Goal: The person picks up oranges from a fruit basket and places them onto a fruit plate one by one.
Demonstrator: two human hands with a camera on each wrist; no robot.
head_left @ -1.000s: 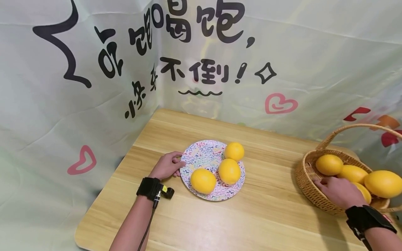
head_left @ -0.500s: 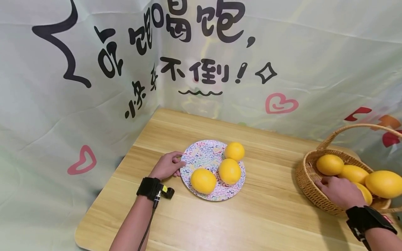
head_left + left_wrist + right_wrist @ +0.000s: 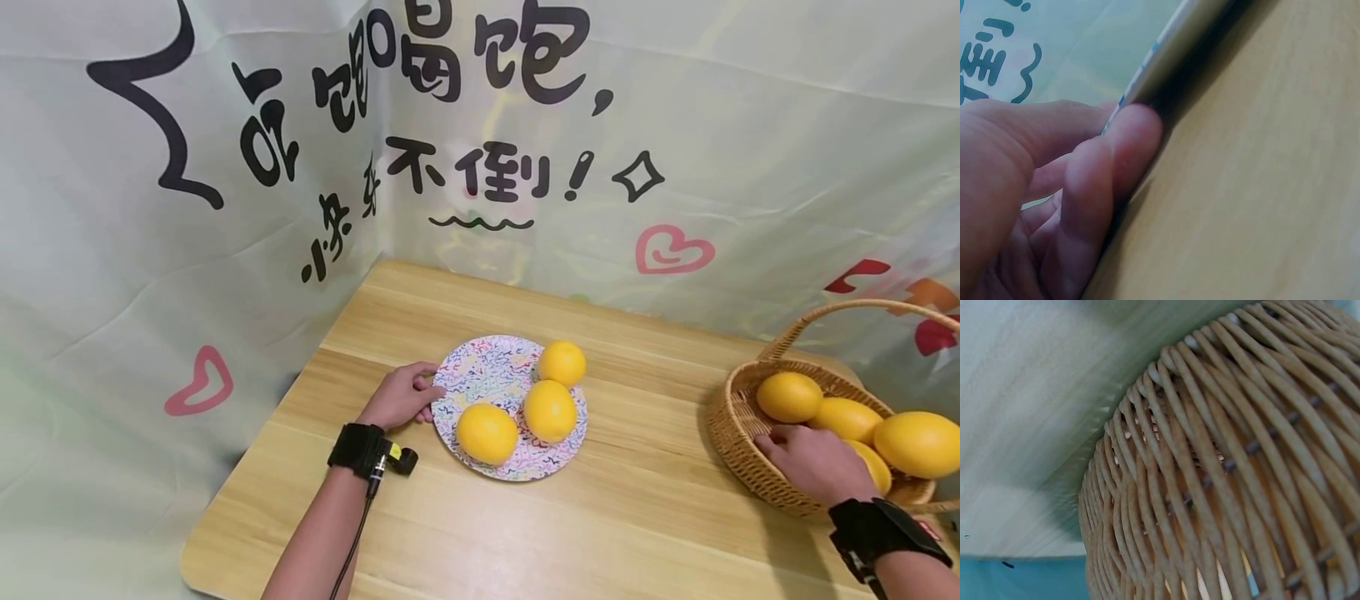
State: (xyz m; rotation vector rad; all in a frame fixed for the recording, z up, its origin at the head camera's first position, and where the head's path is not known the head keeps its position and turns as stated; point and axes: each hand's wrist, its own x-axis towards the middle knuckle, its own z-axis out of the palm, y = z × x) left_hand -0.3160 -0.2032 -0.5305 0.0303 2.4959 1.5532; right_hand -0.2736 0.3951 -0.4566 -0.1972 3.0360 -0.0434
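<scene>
A patterned paper plate (image 3: 487,375) in the middle of the wooden table carries three yellow round fruits (image 3: 550,410). My left hand (image 3: 401,396) pinches the plate's left rim. In the left wrist view a finger (image 3: 1135,137) presses under the raised rim (image 3: 1172,44). At the right, a wicker basket (image 3: 723,417) holds several more yellow fruits (image 3: 789,397). My right hand (image 3: 813,462) reaches over the near rim, with its fingers curled over a partly hidden fruit (image 3: 876,468). The right wrist view shows only the basket's woven wall (image 3: 1222,487).
A printed cloth backdrop (image 3: 225,250) closes off the table's back and left sides. The basket's arched handle (image 3: 847,308) rises over the fruits. Bare tabletop (image 3: 645,467) lies between plate and basket. The table's front left corner (image 3: 191,567) is near my left forearm.
</scene>
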